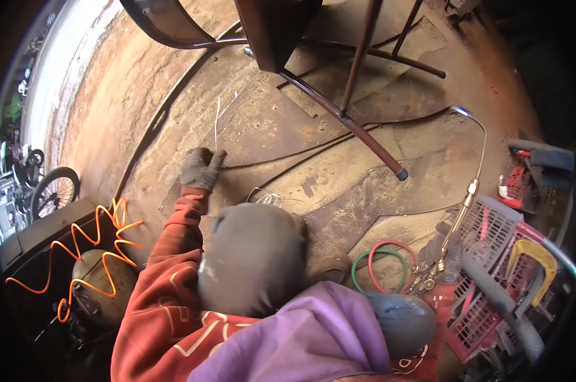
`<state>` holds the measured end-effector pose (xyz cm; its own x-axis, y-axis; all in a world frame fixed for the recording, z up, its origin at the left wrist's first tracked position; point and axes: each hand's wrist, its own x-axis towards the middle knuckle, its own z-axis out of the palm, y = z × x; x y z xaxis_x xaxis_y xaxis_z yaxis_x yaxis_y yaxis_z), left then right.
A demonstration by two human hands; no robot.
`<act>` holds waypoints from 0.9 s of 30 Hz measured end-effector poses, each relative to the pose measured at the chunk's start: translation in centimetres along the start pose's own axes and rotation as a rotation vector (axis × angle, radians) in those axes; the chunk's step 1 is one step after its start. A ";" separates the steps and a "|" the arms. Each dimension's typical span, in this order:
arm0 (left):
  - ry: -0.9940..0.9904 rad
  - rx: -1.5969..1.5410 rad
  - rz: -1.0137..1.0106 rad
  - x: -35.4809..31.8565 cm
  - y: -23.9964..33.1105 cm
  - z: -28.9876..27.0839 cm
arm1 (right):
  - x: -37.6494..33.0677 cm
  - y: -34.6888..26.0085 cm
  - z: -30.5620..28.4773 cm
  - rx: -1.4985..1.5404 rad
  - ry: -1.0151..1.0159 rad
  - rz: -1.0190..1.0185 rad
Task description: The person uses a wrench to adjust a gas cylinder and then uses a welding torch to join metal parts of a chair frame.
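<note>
My left hand, in a grey work glove, is closed around one end of a long thin dark rod. The rod runs right, low over the floor, to the tip of a gas torch, where a small blue-white flame glows. My right hand, also gloved, grips the torch near its brass valves; part of its fingers is hidden. Red and green hoses loop beside the valves. A brown metal-framed chair lies tipped over ahead, one leg end near the rod. Thin pale wire shows above my left glove.
Pink and grey plastic crates stand at right, with a yellow C-clamp on them. An orange coiled hose hangs over a tank at left. A bicycle wheel is beyond. Metal sheets cover the floor.
</note>
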<state>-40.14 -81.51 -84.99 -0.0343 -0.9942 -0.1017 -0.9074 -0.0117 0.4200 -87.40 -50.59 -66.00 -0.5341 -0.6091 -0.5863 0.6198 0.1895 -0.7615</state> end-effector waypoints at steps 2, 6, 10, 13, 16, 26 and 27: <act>-0.026 -0.043 0.107 0.3 -0.1 0.5 | 1.0 1.6 -0.1 0.008 -0.039 0.015; -0.093 0.121 0.116 1.1 -1.8 2.1 | 2.0 3.1 1.1 -0.008 -0.109 0.024; -0.057 -0.274 -0.036 0.7 -4.3 1.0 | 4.0 5.5 0.7 0.050 -0.194 0.079; -0.213 -0.623 -0.361 -1.3 3.4 -1.1 | 3.6 5.9 -0.3 0.024 -0.188 0.079; -0.283 -0.511 0.003 -1.9 4.5 -5.3 | 4.4 7.1 -0.1 0.106 -0.255 0.138; -0.594 0.015 0.666 2.3 16.1 -8.4 | 3.7 6.9 1.7 0.065 -0.369 0.312; -0.604 0.030 0.656 2.2 16.8 -8.2 | 3.8 7.0 1.8 0.056 -0.387 0.315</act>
<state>-52.02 -84.76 -70.82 -0.7576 -0.5739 -0.3110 -0.6381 0.5509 0.5379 -84.00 -52.93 -73.06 -0.0702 -0.7718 -0.6320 0.7521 0.3752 -0.5418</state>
